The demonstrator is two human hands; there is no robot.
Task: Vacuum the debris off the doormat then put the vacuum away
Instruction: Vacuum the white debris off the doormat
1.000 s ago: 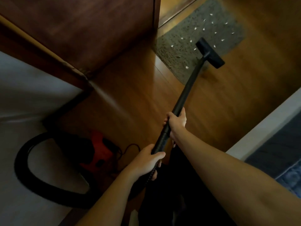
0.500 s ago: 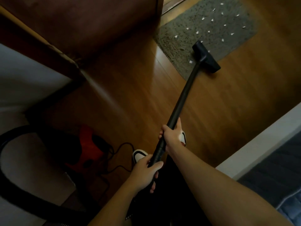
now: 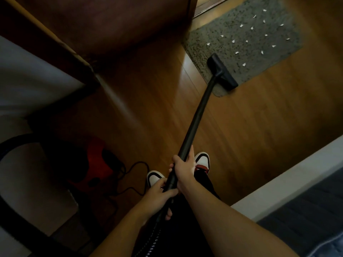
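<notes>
Doormat: I see the grey shaggy doormat lying on the wooden floor at upper right, its left end by the foot of a dark wooden panel.
Debris: small white scraps lie scattered over the mat's middle and far side.
Nozzle: the black floor nozzle sits on the mat's near corner, angled across its edge.
Wand: the black wand slants from the nozzle straight down to both hands.
Right hand: my view shows the right hand higher on the wand, fingers wrapped closed around the tube.
Left hand: the left hand sits just below it, fingers curled tight on the wand's lower end.
Hose: a ribbed black hose leaves beneath the left hand.
Canister: the red vacuum body stands in shadow at lower left, well apart from the mat.
Cord: a black cord loops on the floor beside the canister.
Shoes: two white, black and red sneakers stand under the hands.
Right edge: a white ledge borders dark fabric; I cannot tell what it is.
</notes>
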